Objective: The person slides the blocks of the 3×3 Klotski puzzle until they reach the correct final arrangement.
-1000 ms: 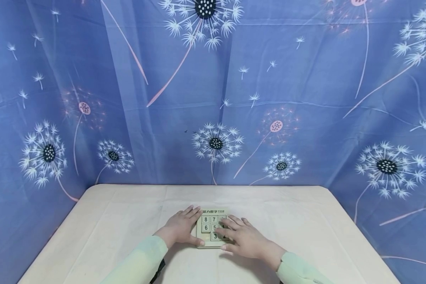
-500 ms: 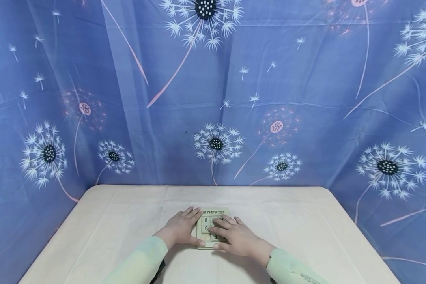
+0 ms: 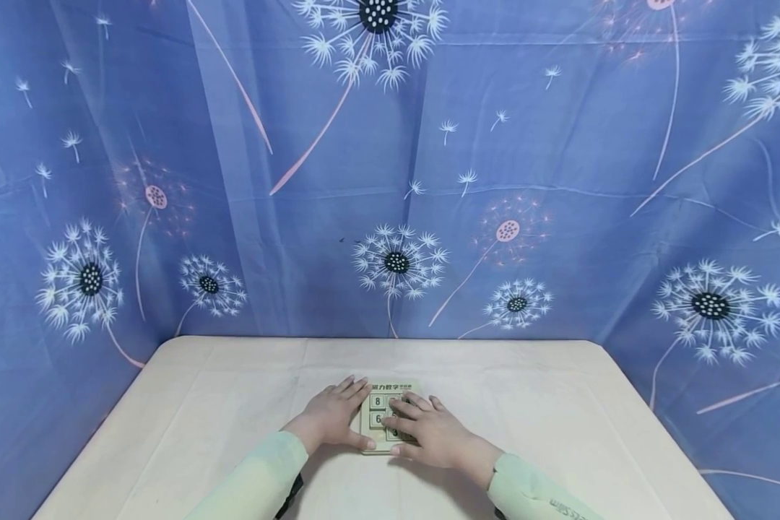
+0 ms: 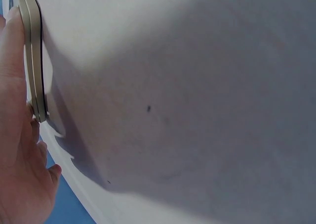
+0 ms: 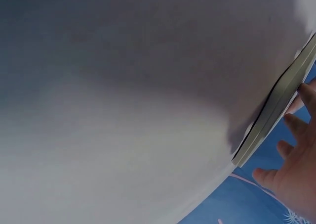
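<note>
A pale green number slide puzzle (image 3: 379, 435) lies flat on the table, with Chinese characters along its far edge. The 8 tile (image 3: 377, 401) and 6 tile (image 3: 378, 419) show in its left column, above a bare slot at the near left corner. My left hand (image 3: 331, 417) holds the puzzle's left side, thumb at the near corner, fingers at the far one. Over the right-hand tiles spreads my right hand (image 3: 437, 435), fingertips on the middle column and thumb by the near edge; it hides several tiles. Both wrist views show the puzzle edge-on (image 4: 35, 61).
A cream cloth covers the table (image 3: 234, 375) around the puzzle. Behind it and at both sides hangs a blue curtain (image 3: 299, 267) printed with dandelions. Light green sleeves (image 3: 260, 473) cover both forearms.
My right hand has shifted left across the puzzle, now covering the 7 tile and more of the middle column. For the last half second it has barely moved. My left hand stays in place.
</note>
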`<action>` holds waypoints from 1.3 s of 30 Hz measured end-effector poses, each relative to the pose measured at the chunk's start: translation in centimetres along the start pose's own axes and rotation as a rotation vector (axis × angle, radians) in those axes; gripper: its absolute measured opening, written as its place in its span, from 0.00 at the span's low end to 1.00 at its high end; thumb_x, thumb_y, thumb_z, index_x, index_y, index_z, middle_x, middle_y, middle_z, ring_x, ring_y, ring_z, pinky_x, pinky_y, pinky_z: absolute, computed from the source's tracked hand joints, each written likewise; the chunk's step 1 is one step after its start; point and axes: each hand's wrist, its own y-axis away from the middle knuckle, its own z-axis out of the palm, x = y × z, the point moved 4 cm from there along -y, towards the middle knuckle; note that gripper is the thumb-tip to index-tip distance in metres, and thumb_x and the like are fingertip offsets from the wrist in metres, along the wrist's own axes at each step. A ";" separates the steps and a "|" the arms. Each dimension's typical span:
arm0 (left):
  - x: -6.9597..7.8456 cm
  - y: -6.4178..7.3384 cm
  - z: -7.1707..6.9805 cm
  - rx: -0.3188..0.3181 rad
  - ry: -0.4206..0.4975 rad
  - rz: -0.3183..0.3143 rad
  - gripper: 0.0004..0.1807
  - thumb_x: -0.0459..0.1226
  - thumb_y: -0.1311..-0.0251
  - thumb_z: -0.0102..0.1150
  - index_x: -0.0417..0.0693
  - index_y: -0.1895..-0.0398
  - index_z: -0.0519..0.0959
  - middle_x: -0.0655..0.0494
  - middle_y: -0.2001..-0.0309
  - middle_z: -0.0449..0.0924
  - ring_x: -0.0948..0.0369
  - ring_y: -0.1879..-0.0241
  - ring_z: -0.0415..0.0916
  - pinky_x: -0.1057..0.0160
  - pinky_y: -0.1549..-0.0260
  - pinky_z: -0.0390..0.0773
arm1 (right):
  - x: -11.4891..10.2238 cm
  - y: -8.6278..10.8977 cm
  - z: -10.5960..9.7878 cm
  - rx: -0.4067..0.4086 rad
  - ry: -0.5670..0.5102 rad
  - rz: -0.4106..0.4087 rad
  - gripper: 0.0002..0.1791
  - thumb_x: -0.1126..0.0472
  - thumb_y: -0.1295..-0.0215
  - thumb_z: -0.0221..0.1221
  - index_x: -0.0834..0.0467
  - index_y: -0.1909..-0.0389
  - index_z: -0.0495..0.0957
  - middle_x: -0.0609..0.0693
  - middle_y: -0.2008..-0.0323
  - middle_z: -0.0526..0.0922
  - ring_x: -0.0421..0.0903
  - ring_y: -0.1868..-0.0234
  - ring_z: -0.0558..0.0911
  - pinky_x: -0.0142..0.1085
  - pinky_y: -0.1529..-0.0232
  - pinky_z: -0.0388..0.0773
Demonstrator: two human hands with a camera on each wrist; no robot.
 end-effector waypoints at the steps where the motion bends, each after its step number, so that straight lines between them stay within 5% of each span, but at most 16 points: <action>1: 0.0 0.0 0.0 0.001 -0.002 0.000 0.60 0.70 0.51 0.68 0.49 0.20 0.61 0.54 0.18 0.57 0.50 0.18 0.53 0.44 0.21 0.63 | 0.0 0.1 0.0 -0.002 0.001 0.001 0.30 0.35 0.27 0.53 0.40 0.28 0.73 0.49 0.23 0.68 0.58 0.21 0.64 0.68 0.27 0.66; 39: 0.0 -0.1 0.1 -0.008 0.012 -0.008 0.60 0.69 0.52 0.69 0.49 0.20 0.60 0.54 0.18 0.57 0.51 0.18 0.52 0.45 0.21 0.62 | 0.0 1.1 0.4 0.022 0.006 -0.046 0.28 0.33 0.27 0.51 0.36 0.31 0.74 0.48 0.24 0.69 0.57 0.21 0.65 0.68 0.29 0.69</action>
